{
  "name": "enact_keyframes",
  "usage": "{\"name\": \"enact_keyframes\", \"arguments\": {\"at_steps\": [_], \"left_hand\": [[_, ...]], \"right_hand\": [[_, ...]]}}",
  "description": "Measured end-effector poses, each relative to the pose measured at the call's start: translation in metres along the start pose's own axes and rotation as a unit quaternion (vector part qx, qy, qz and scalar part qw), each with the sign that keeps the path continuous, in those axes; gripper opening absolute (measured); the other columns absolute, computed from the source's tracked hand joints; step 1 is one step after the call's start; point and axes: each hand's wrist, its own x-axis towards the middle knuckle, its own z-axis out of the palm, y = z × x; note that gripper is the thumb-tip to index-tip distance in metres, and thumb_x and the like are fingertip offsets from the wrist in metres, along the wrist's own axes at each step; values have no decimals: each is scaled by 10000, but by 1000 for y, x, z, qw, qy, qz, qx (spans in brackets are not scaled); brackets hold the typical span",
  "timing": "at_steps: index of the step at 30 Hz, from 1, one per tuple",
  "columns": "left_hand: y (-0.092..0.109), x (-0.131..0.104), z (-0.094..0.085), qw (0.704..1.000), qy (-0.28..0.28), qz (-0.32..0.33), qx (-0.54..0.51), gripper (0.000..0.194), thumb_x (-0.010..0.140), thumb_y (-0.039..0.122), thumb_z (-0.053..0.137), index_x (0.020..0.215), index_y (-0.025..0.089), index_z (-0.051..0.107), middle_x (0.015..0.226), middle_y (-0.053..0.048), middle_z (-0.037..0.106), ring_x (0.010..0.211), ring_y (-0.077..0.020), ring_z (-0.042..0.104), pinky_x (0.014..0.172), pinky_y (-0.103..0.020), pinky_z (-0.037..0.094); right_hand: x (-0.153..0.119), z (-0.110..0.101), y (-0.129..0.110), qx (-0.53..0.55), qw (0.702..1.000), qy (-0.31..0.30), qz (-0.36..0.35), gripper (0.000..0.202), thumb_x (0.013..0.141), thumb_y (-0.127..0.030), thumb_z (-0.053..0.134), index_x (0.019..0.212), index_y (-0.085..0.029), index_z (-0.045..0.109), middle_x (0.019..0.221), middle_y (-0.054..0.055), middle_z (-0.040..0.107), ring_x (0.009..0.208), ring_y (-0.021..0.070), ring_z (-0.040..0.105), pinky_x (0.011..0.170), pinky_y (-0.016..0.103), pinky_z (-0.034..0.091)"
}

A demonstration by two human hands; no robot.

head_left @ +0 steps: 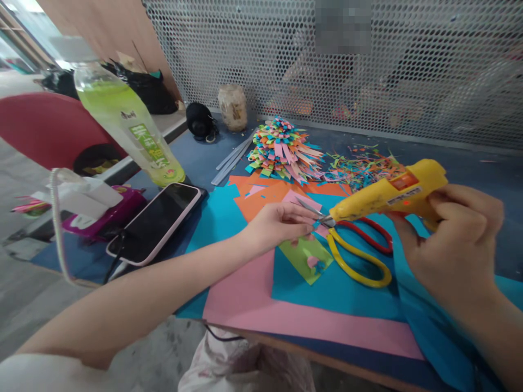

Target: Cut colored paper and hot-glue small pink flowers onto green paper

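Observation:
My right hand (457, 239) is wrapped round a yellow glue gun (384, 190), its nozzle pointing left. Close to the nozzle, my left hand (286, 220) has its fingers together over the papers; whatever they hold is too small to make out. Scissors with one red and one yellow handle (362, 264) lie beside the fingertips. Below that hand is a green paper piece (306, 258) with small pink and blue bits on it. Blue sheets (335, 296) and a pink sheet (241, 288) spread underneath. Behind them stands a layered cone of colourful fringed paper (284, 149).
A phone (157, 220), a purple tissue box (106, 218) and a green drink bottle (126, 120) stand at the left. Glue sticks (232, 160), a jar (232, 107) and paper shreds (363, 166) lie farther back, before a perforated metal panel (261, 49).

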Motion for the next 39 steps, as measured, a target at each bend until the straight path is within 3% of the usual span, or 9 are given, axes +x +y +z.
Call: {"name": "enact_keyframes", "arguments": {"at_steps": [14,20,25,27,28,31,32,36,39], "left_hand": [[0,0,-1,1000,0,2,-10,233,657,111,750,884,122,702,701,-11,703,644,-115,678,450,-172,428],[3,-1,1,1000,1,5,-21,226,662,104,744,883,116,696,676,-5,699,596,-97,652,456,-176,419],[6,-2,3,1000,5,5,-24,192,679,73,723,866,113,698,644,-5,689,603,-97,649,457,-174,394],[6,-2,2,1000,2,3,-18,197,682,80,725,877,108,704,650,-14,694,597,-97,645,454,-175,392],[6,-1,2,1000,1,4,-14,207,682,85,728,887,106,708,653,-17,696,594,-96,644,452,-173,391],[4,0,0,1000,-1,8,5,238,689,97,731,926,110,715,674,-19,702,587,-88,640,453,-167,391],[3,1,-1,1000,3,11,9,237,693,99,731,928,113,715,696,-21,708,585,-83,637,454,-165,391],[-1,2,-2,1000,11,18,16,217,707,105,728,923,125,715,796,-27,729,542,-54,605,448,-163,396],[-1,2,-2,999,6,20,25,224,715,103,725,938,125,714,822,-32,733,529,-44,588,450,-160,401]], "right_hand": [[0,-1,1,-3,1000,-2,-16,603,936,-330,526,1449,-294,212,1272,188,501,1219,399,518,954,556,466],[-1,5,2,12,999,36,-16,519,931,-310,535,1394,-317,299,1247,135,522,1211,379,536,937,537,489],[0,13,10,18,999,37,-6,441,905,-323,565,1292,-237,371,1201,179,538,1166,356,551,917,510,502],[1,20,18,11,998,-5,59,458,865,-358,598,1234,-164,409,1186,230,540,1142,368,553,898,511,501],[2,24,23,2,991,-56,122,490,841,-364,613,1223,-126,420,1194,256,533,1151,377,545,908,510,490],[5,39,37,-50,913,-236,328,536,825,-326,596,1232,-15,438,1225,316,517,1221,404,498,968,488,433],[5,44,42,-61,893,-266,359,522,841,-316,571,1224,19,453,1204,335,529,1217,423,500,961,489,426],[-1,60,58,-97,851,-300,420,573,889,-319,506,1244,123,425,1173,434,511,1222,492,485,894,531,424],[-7,63,64,-127,828,-311,450,585,900,-314,495,1272,131,418,1182,455,493,1236,509,473,887,560,405]]}}
